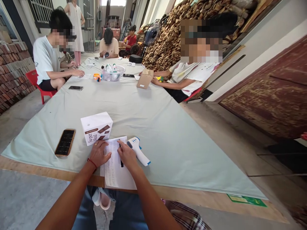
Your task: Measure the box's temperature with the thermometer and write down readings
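Observation:
My left hand (98,154), with a red cord at the wrist, rests with thumb and fingers apart on the left edge of a paper sheet (114,179) covered in small columns of writing. Its fingertips reach the foot of a white "Super Meal" box (96,126). On the sheet's right side lies my right hand (127,156), index finger stretched toward the top. A black pen (122,163) sticks out below its curled fingers, partly hidden by them. Just right of that hand, a white and blue infrared thermometer (139,151) lies on the tablecloth.
A phone (65,142) lies left of the box on the pale green tablecloth (182,153). Farther up are another phone (76,88), a clear basin (112,75) of bottles, an orange tape roll (97,77) and a cardboard box (145,79). Several people sit around the table.

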Demonstrator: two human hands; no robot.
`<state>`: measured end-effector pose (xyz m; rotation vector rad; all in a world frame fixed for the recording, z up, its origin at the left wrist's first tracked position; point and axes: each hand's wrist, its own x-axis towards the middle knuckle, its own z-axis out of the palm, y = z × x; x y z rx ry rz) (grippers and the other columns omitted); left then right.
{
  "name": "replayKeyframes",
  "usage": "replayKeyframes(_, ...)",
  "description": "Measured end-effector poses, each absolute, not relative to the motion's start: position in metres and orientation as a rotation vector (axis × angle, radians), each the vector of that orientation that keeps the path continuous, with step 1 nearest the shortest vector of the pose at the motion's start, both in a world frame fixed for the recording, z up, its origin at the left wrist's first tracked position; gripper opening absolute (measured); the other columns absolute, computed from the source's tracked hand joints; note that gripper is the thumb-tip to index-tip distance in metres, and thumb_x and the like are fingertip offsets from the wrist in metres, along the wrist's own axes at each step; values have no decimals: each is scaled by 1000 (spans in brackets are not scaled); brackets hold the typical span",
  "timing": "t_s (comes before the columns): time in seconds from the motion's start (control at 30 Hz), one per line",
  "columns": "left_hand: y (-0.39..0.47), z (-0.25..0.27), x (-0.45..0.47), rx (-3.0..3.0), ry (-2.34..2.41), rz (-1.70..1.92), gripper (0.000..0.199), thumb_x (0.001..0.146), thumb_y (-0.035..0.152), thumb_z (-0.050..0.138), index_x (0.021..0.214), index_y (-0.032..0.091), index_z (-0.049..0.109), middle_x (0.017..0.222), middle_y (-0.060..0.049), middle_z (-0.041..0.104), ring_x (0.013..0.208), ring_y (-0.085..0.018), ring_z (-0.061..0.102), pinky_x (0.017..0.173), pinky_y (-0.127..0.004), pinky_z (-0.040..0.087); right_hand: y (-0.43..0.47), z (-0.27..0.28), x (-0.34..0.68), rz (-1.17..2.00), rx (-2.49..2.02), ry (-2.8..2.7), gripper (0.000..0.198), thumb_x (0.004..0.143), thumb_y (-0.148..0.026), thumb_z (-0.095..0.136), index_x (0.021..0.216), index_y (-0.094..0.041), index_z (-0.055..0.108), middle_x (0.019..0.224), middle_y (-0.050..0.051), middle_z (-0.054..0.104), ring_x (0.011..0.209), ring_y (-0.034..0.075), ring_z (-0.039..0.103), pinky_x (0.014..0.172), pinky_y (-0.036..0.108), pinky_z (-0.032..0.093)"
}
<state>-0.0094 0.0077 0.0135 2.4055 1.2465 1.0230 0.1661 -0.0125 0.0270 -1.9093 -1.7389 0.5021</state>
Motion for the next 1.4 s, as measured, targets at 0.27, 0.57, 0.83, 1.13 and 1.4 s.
replayKeyframes(0.27, 7, 11, -6, 2496, 1173, 718, 49, 62, 37, 77, 106, 25, 62, 125, -9, 55, 121, -31, 48, 104, -48, 35, -39, 15, 186, 828, -1349, -1220, 44, 76, -41, 52, 115, -20, 57, 85, 3, 59, 74, 16, 56, 71, 31, 49)
replayKeyframes(0.57, 6, 8, -2, 2485, 1182, 754, 57, 60, 41, 83, 109, 21, 63, 122, -12, 57, 117, -32, 50, 103, -49, 35, -40, 18, 178, 939, -1301, -1032, 61, 86, -64, 38, 110, -13, 62, 73, 3, 60, 67, 15, 57, 66, 31, 48)
replayKeyframes(0.83, 6, 10, -3, 2454, 1172, 756, 56, 59, 43, 83, 107, 22, 62, 123, -11, 57, 116, -31, 51, 103, -48, 35, -39, 10, 164, 872, -1466, -1044, 25, 63, -40, 58, 76, -20, 61, 73, 2, 64, 67, 17, 58, 66, 32, 49)
replayKeyframes(1.13, 6, 7, -3, 2474, 1190, 745, 26, 73, 36, 73, 94, 24, 66, 122, -6, 58, 118, -25, 51, 104, -43, 36, -41, -2, 159, 762, -1473, -1096, 21, 68, -40, 56, 71, -20, 60, 65, 1, 63, 61, 17, 57, 62, 31, 48)
replayKeyframes(1.4, 6, 5, -3, 2478, 1198, 761, 26, 70, 33, 76, 93, 23, 66, 120, -6, 59, 116, -24, 53, 104, -41, 37, -40, -9, 160, 750, -1477, -1152, 22, 72, -41, 58, 74, -20, 64, 69, 2, 67, 63, 18, 60, 65, 32, 51)
